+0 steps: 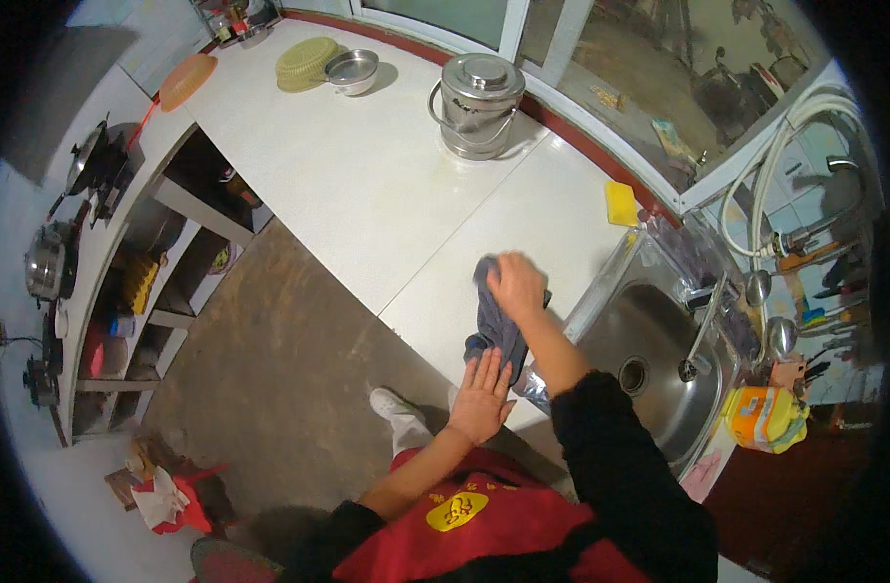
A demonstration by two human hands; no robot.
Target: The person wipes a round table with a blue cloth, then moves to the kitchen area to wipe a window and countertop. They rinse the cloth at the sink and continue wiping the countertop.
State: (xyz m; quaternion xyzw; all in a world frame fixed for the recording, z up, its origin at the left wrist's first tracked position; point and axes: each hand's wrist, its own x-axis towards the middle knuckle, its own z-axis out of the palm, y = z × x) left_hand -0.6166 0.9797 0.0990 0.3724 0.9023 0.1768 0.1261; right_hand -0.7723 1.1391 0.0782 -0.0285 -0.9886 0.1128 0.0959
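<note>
A dark grey cloth (497, 321) lies bunched on the white tiled countertop (430, 218), just left of the sink. My right hand (516, 286) grips the cloth's far end, its fingers curled over it. My left hand (481, 401) rests flat on the near end by the counter's front edge, fingers extended and slightly apart. The cloth hides part of the counter beneath it. A yellow sponge (620, 203) lies farther back, near the sink's back left corner.
The stainless steel sink (605, 350) is on the right, with its faucet (704, 328). A lidded metal pail (481, 109) stands by the window. Farther left are a metal bowl (352, 71), a yellow-green basket (306, 64) and an orange basket (188, 81). Utensils hang at right.
</note>
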